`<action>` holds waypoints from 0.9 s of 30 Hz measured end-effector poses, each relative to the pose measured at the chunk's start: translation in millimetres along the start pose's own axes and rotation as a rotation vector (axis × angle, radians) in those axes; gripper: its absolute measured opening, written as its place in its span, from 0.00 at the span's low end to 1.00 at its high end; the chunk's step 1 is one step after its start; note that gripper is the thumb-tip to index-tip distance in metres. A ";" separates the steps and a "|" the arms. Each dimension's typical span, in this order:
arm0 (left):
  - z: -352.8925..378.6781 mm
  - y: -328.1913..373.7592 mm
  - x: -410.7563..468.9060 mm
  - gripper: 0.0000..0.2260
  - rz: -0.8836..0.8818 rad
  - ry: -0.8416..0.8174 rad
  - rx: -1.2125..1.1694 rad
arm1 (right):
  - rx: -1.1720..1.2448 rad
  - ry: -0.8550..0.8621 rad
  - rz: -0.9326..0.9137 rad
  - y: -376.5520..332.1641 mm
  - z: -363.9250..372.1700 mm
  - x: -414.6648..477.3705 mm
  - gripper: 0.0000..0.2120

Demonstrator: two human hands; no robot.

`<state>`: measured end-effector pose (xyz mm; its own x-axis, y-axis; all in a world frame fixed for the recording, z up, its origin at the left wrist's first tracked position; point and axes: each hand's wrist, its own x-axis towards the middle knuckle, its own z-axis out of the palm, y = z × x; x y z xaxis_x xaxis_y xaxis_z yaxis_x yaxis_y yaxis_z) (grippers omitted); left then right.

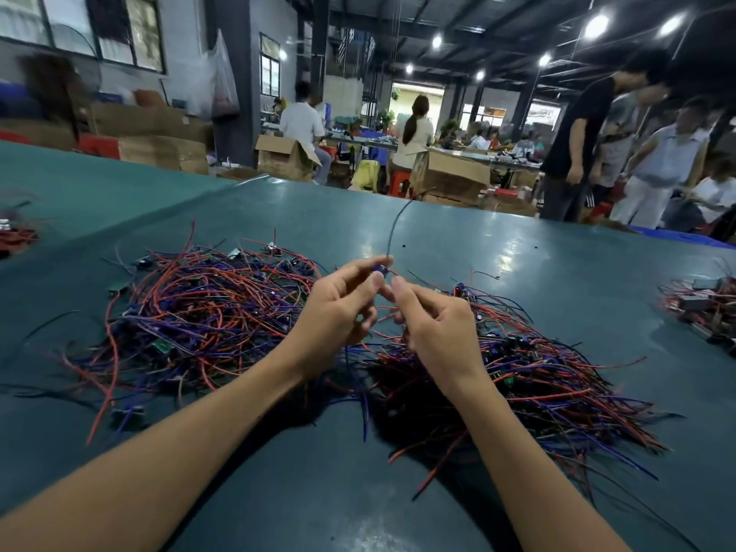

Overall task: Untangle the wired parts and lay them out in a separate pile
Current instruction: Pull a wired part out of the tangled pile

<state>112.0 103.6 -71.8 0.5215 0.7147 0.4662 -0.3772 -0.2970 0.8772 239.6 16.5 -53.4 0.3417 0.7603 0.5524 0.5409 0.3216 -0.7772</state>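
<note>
Two heaps of red, blue and black wired parts lie on the green table (498, 253). The tangled heap (207, 312) spreads on the left, and the second heap (549, 376) lies on the right, its wires running more in line. Between and above them, my left hand (338, 312) pinches a small blue wired part (381, 268) at thumb and forefinger. A dark wire (394, 229) rises from it toward the far edge. My right hand (434, 328) is next to it, fingers curled, pinching a thin red wire of the same part.
A smaller pile of parts (705, 300) sits at the right table edge, another red pile (16, 237) at the far left. Beyond the table stand cardboard boxes (284, 155) and several people (577, 145) seated or standing.
</note>
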 end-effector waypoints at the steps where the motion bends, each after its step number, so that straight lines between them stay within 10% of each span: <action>1: 4.0 0.4 -3.3 0.14 0.040 -0.011 0.072 | 0.114 -0.013 0.042 -2.7 -3.3 0.7 0.16; 16: 19.3 -4.5 -17.7 0.13 0.076 0.005 0.186 | 0.499 -0.088 0.277 -2.2 -19.4 7.7 0.07; 27: 15.2 -9.3 -15.7 0.05 -0.039 0.029 0.084 | 0.462 0.223 0.212 -1.4 -31.1 15.1 0.13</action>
<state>119.0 85.5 -85.5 0.5121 0.7442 0.4288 -0.2905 -0.3197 0.9019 267.9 10.0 -34.6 0.5878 0.7137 0.3809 0.0664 0.4266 -0.9020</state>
